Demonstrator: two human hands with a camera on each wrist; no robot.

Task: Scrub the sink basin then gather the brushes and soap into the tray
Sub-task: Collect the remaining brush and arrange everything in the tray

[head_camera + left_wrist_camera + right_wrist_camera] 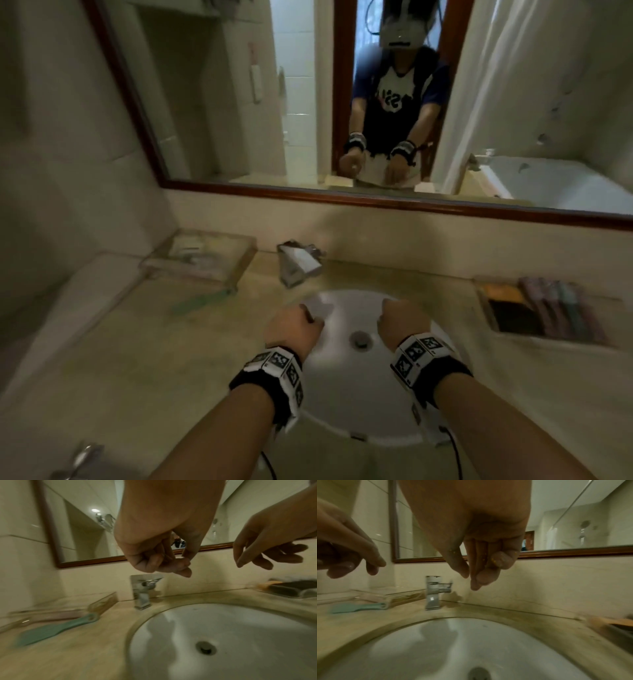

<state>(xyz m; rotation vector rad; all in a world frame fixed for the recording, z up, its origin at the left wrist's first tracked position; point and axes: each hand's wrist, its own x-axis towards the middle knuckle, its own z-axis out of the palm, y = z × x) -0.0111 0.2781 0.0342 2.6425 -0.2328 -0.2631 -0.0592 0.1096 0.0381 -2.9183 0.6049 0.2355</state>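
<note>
Each grip loose and holding nothing, left hand and right hand hang over the sink basin (fingers apparently half-curled).

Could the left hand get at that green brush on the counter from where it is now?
Probably yes. The left hand hovers empty over the sink basin, and the green brush lies in the open on the counter to its left, beside the clear tray, with nothing between them.

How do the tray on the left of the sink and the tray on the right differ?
The left tray is clear-walled; the right tray looks dark inside. The left tray sits back by the wall beside the tap, with a green brush lying outside it; the right tray holds a row of pastel handles and something orange. Both rest on the counter.
</note>
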